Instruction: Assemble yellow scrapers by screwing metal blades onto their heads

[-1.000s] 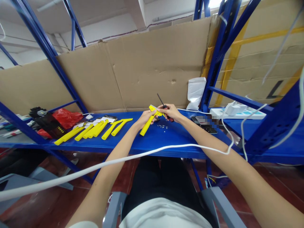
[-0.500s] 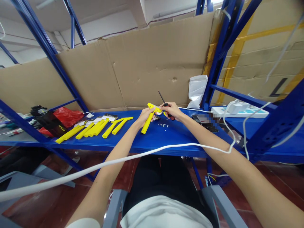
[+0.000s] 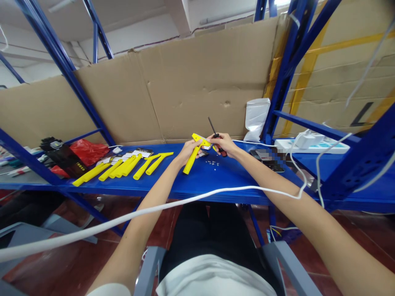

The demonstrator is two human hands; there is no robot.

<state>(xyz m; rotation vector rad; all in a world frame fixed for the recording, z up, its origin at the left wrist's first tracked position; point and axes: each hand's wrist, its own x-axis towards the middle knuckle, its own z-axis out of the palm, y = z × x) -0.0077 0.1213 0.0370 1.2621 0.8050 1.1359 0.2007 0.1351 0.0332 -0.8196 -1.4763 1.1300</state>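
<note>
My left hand (image 3: 185, 151) is closed around a yellow T-shaped plastic handle (image 3: 191, 159), its wide head up and its grip end pointing down toward the bench. My right hand (image 3: 226, 144) holds a screwdriver (image 3: 221, 151) with a red and black handle, its dark shaft tilted up and away from the yellow piece. The fingertips of that hand are close to the right end of the head; whether they pinch something small there cannot be made out. Several tiny screws (image 3: 217, 164) lie on the blue bench (image 3: 197, 185) below my hands.
Several more yellow handles (image 3: 123, 166) lie in a row at left, some with cards (image 3: 143, 151). Beyond them are a black box (image 3: 69, 158) and red plastic bag (image 3: 89, 150). A phone (image 3: 267, 160) and power strip (image 3: 324, 146) sit right. A white cable (image 3: 173, 204) crosses in front.
The screwdriver shaft has tilted slightly to the right with my right hand. My left hand and the yellow handle stay nearly where they were.
</note>
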